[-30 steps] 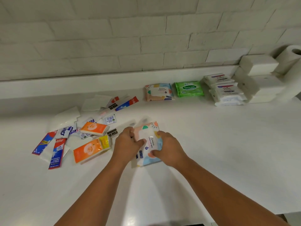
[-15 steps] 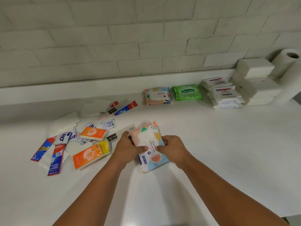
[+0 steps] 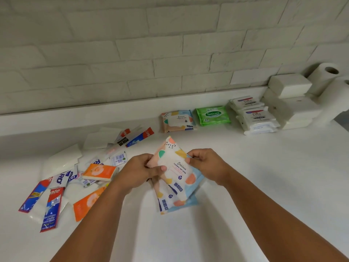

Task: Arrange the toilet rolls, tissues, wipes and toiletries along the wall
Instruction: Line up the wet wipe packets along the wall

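Both hands hold a pastel-patterned wet wipes pack (image 3: 174, 167), tilted and raised off the white counter (image 3: 264, 176). My left hand (image 3: 140, 170) grips its left edge and my right hand (image 3: 204, 165) its right edge. A second pastel pack (image 3: 176, 202) lies flat under it. Along the wall sit a matching pastel pack (image 3: 177, 121), a green Sanicare pack (image 3: 213, 115), stacked white Dove packs (image 3: 253, 116), white tissue blocks (image 3: 289, 99) and toilet rolls (image 3: 324, 76).
A loose pile at the left holds toothpaste sachets (image 3: 50, 208), orange tissue packs (image 3: 99, 172), white sachets (image 3: 62, 161) and small packets. A low white ledge (image 3: 75, 118) runs under the brick wall.
Both hands have lifted the upper pastel pack off the counter and tilted it, which uncovers a second pastel pack lying beneath. The camera has come closer.
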Available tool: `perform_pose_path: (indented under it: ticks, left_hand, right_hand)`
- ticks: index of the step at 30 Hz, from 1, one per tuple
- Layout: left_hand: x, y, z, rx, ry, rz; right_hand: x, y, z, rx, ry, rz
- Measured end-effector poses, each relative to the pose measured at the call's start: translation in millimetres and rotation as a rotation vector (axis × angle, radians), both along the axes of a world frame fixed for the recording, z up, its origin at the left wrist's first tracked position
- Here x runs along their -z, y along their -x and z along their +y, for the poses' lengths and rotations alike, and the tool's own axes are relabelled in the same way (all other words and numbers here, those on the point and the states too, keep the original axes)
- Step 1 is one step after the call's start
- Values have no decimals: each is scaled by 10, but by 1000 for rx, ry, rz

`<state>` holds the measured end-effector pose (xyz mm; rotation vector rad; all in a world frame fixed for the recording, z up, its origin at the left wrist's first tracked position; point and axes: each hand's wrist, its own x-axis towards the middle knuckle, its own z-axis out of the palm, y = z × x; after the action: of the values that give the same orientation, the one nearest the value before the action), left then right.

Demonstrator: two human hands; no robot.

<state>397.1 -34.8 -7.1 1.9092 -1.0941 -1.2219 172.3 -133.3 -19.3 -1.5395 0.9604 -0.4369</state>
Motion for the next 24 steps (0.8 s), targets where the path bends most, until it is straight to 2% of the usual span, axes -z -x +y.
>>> perform_pose_path:
  ticks: [3,6,9,12,15,20,24]
  left_hand:
    - [-53,-43,-129,97,-24,53]
    - [-52,-36,-278,139,-1,211]
    - [34,-11,-454,26,66,361]
    - [169,-40,-700,-106,123,294]
    - [223,-67,-1018,-248,154,295]
    - [268,-126,-1563,-291,127,317]
    - [371,-213,-1935,-315,85,206]
  right_hand:
    - [-78,-7,-248,-32,9,10]
    - [-135,-40,-481,-48,-8,12]
    - [-187,-102,-709,83,-62,-96]
    - [-164,-174,-916,337,-150,-196]
    - [-63,-275,-1024,389,-241,-181]
    - [-15,-513,-1252,433,-50,-13]
    - [21,-665,-1540,478,173,222]
